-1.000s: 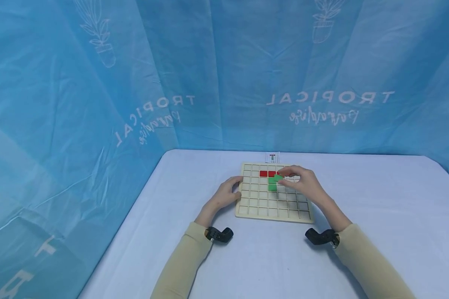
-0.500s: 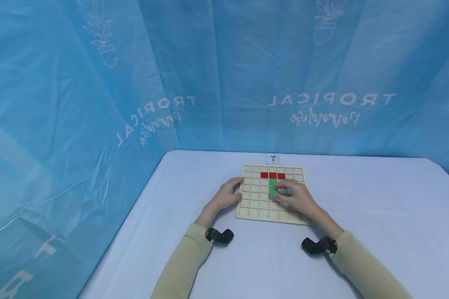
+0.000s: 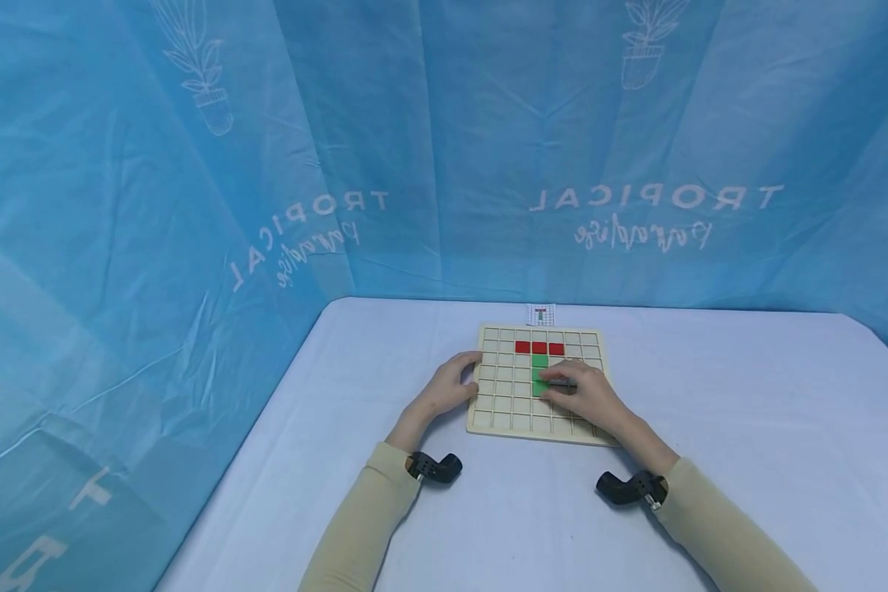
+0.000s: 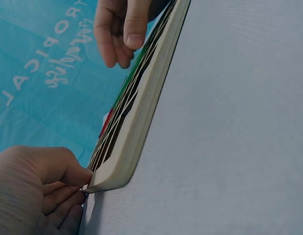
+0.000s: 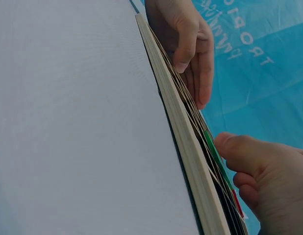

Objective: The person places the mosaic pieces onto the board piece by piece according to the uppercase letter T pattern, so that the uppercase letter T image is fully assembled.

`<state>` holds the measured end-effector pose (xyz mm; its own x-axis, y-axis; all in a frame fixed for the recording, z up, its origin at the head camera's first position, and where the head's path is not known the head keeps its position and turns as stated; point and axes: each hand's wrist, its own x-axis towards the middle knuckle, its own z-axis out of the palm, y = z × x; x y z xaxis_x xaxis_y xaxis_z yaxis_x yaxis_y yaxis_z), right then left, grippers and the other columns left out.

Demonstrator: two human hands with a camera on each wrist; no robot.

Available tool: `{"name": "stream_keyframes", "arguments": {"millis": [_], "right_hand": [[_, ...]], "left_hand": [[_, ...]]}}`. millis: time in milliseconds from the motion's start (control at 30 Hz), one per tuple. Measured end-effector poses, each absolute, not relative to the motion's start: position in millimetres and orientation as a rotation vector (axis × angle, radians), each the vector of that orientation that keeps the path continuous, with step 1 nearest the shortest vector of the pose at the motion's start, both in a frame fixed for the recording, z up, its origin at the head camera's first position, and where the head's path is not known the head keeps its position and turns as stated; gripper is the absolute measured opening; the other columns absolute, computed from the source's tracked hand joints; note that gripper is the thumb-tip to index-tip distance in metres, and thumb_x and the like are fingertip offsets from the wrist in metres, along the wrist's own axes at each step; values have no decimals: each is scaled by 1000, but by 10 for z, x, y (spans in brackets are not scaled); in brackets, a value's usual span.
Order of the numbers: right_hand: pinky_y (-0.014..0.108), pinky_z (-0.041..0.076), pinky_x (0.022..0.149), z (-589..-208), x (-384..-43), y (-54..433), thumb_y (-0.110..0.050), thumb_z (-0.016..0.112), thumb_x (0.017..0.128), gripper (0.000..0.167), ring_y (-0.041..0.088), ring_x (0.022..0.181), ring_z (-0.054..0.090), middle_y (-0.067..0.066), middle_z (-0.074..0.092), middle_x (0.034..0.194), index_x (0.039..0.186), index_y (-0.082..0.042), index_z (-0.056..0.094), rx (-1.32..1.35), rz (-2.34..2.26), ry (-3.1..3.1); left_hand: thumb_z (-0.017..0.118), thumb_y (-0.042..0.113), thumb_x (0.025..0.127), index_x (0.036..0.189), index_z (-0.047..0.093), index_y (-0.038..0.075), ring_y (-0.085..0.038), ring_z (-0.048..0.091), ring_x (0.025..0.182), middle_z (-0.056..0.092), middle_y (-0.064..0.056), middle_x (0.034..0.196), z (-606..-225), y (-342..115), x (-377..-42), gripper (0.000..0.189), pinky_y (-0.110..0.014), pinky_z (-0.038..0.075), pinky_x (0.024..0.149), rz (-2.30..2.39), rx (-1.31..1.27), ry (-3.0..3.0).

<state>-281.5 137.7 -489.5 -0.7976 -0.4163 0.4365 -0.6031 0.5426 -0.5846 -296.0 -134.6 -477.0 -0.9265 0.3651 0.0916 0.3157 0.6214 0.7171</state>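
Observation:
A wooden grid board [image 3: 501,403] lies flat on the table. Three red square tiles [image 3: 538,348] form a row in its upper part, with a column of green square tiles [image 3: 538,361] below the middle one. My left hand [image 3: 444,388] rests at the board's left edge, thumb and forefinger apart and touching it. Over the green column, my right hand [image 3: 586,396] has its thumb and fingertips spread at the lower green tiles; no loose tile shows between them. The right wrist view has the right thumb [image 5: 230,147] beside the green strip; the fingers partly hide the lower tiles.
Behind the board lies a small printed card [image 3: 540,315] with a grid pattern. A white cloth covers the table [image 3: 747,395]. Blue printed curtains [image 3: 488,148] hang behind the table and on the left. Each wrist wears a black camera [image 3: 435,467].
My right hand has come down and toward me from the upper tiles. The green tile it pinched is now in the column, and the fingers have parted. My left hand stays put.

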Motion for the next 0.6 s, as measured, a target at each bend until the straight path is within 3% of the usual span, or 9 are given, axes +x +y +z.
{"name": "stream_keyframes", "arguments": {"millis": [200, 333, 467, 600], "right_hand": [[33, 53, 81, -4907, -2825, 1369, -17, 77, 79, 29, 13, 93, 60, -5, 66, 99, 107, -11, 71, 858, 1101, -2564], [38, 52, 84, -4851, -2818, 1371, -23, 74, 83, 30, 18, 97, 61, -2, 67, 103, 109, -11, 70, 795, 1188, -2567], [49, 46, 94, -4649, -2807, 1435, -33, 68, 87, 43, 30, 110, 57, 10, 62, 119, 120, -6, 63, 600, 1329, -2524], [55, 38, 100, -4399, -2806, 1544, -39, 64, 88, 62, 38, 123, 44, 19, 49, 134, 135, -1, 49, 460, 1247, -2596]], "left_hand": [[56, 3, 83, 142, 40, 4, -22, 30, 136, 39, -10, 145, -4764, -1343, -2953, 61, -33, 26, 111, 1216, 565, 2763], [56, 4, 83, 142, 40, 4, -22, 30, 136, 39, -10, 146, -4755, -1348, -2959, 61, -33, 25, 112, 1216, 561, 2764], [56, 5, 85, 142, 40, 3, -23, 30, 136, 39, -11, 145, -4737, -1360, -2969, 60, -34, 26, 112, 1212, 556, 2769], [51, 14, 94, 141, 39, -1, -26, 33, 135, 39, -15, 144, -4649, -1363, -2977, 51, -36, 28, 111, 1171, 559, 2829]]}}
